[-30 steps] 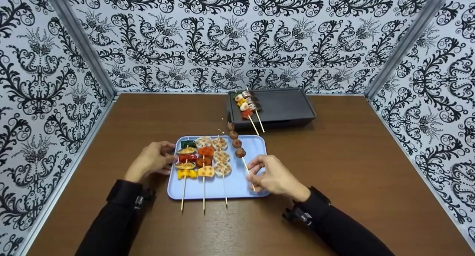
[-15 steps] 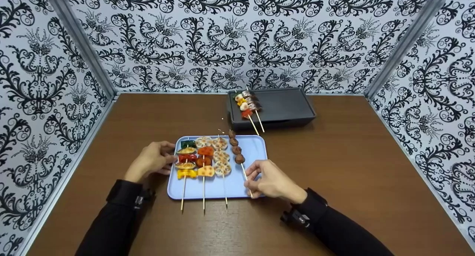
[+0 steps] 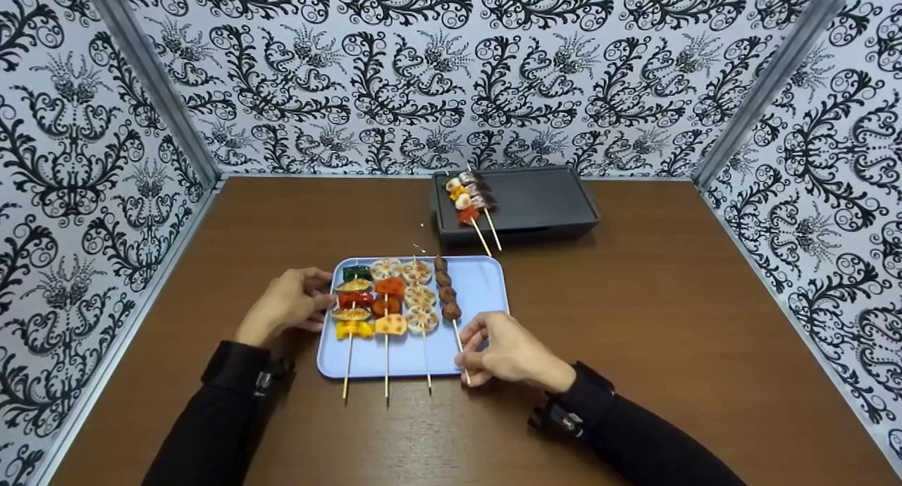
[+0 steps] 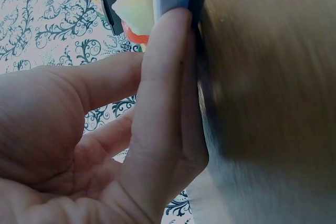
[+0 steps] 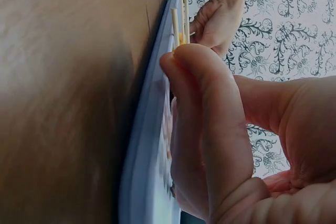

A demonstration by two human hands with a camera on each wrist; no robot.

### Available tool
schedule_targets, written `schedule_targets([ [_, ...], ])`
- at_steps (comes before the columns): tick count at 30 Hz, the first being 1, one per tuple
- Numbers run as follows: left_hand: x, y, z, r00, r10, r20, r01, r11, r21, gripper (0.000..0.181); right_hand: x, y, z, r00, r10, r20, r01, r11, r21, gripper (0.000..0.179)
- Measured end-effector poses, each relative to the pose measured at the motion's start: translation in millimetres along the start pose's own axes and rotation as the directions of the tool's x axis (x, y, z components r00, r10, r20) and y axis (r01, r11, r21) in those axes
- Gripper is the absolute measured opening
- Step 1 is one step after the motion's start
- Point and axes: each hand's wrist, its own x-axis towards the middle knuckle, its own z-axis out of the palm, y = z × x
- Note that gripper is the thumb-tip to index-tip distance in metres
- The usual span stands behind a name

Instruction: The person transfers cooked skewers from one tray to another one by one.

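My right hand (image 3: pixel 506 352) pinches the lower stick of a skewer of brown balls (image 3: pixel 449 294) over the right half of a light blue tray (image 3: pixel 479 282). The balls lie along the tray, beside a skewer of lotus root slices (image 3: pixel 421 298). To the left are a mixed skewer with orange pieces (image 3: pixel 390 287) and a vegetable skewer (image 3: pixel 354 315). Their stick ends jut past the tray's front edge. My left hand (image 3: pixel 285 304) holds the tray's left rim; in the left wrist view, fingers (image 4: pixel 160 87) press against its side. The pinched stick is mostly hidden in the right wrist view.
A dark grey griddle (image 3: pixel 535 201) stands behind the tray, to the right. Two skewers (image 3: pixel 470 201) lie on its left part, sticks overhanging the front. Small pale crumbs (image 3: pixel 420 248) lie on the brown table (image 3: pixel 282 218). Patterned walls (image 3: pixel 451 84) enclose the table's back and sides.
My right hand has moved toward me and slightly left, drawing the skewer of brown balls nearer to the lotus root skewer and fully over the tray. The left hand has stayed put.
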Motion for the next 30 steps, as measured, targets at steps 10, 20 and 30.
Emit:
schedule_targets([
  [10, -0.3, 2.3, 0.5, 1.0, -0.002, -0.003, 0.002, 1.0, 0.001, 0.052, 5.9, 3.0, 9.7, 1.0, 0.009, 0.017, -0.01, 0.999, 0.046, 0.031],
  [20, -0.8, 0.5, 0.0, 1.0, -0.01, -0.005, 0.01, 1.0, 0.019, 0.055, 8.3, 3.3, 16.7, 1.0, -0.005, 0.016, 0.003, 0.997, 0.072, 0.031],
  [30, -1.4, 0.5, 0.6, 1.0, 0.001, -0.005, -0.001, 1.0, 0.0, 0.056, 7.5, 2.1, 11.6, 0.999, -0.028, 0.032, 0.027, 0.999, 0.025, 0.029],
])
